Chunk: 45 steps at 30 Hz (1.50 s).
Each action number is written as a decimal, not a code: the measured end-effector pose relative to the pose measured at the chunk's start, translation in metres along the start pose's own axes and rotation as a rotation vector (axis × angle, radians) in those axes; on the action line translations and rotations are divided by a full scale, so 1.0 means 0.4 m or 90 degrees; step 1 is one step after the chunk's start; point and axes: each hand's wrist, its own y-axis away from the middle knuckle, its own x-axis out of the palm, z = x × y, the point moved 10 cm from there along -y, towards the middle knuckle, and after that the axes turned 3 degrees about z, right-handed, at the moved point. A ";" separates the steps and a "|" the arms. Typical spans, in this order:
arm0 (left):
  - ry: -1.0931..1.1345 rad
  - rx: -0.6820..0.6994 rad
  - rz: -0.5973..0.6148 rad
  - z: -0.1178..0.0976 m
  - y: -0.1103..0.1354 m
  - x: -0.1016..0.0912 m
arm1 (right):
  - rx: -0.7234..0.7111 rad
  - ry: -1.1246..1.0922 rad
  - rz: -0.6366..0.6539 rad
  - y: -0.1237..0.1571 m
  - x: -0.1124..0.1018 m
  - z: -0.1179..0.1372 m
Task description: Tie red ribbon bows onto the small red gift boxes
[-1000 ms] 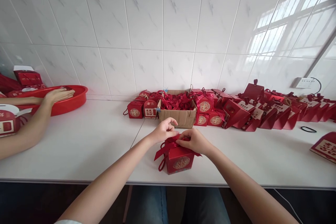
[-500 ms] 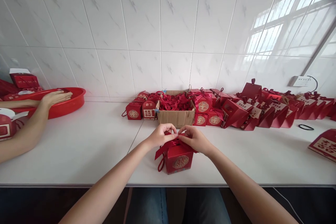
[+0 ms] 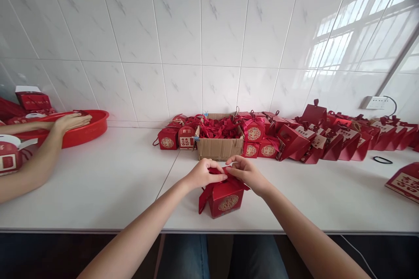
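A red gift box with a round gold emblem stands on the white table in front of me. Across its top lies a red ribbon, one wide tail hanging down the left side. My left hand pinches the ribbon over the lid, thumb and fingers closed on it. Close beside it, my right hand also has thumb and forefinger closed on the ribbon at the top. The fingertips of both hands nearly meet and partly hide the ribbon's middle.
Behind the box is a cardboard carton full of red ribbons. Red gift boxes stand left of it, and many red bags line the right. At left, another person's hands reach over a red basin. A black ring lies far right.
My hands and the gift box have shifted slightly right and down in view. The cord loop at the box's left is now covered by the ribbon tail.
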 end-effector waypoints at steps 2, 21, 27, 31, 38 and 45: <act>0.015 -0.002 0.007 0.005 0.000 0.003 | 0.007 -0.023 0.016 0.001 0.005 -0.006; -0.054 0.042 -0.044 0.024 0.011 -0.005 | -0.001 -0.023 -0.034 0.012 -0.014 -0.034; 0.026 -0.002 -0.091 0.025 0.032 -0.016 | -0.033 -0.034 -0.091 0.029 -0.034 -0.043; 0.005 0.010 -0.195 0.012 0.092 -0.069 | 0.002 -0.033 -0.105 0.045 -0.051 -0.074; -0.268 -0.190 -0.272 0.197 0.240 -0.105 | -0.116 0.004 0.093 0.090 0.025 -0.100; -0.495 -0.234 -0.034 0.250 0.230 -0.018 | -0.112 0.005 0.053 0.085 0.118 -0.099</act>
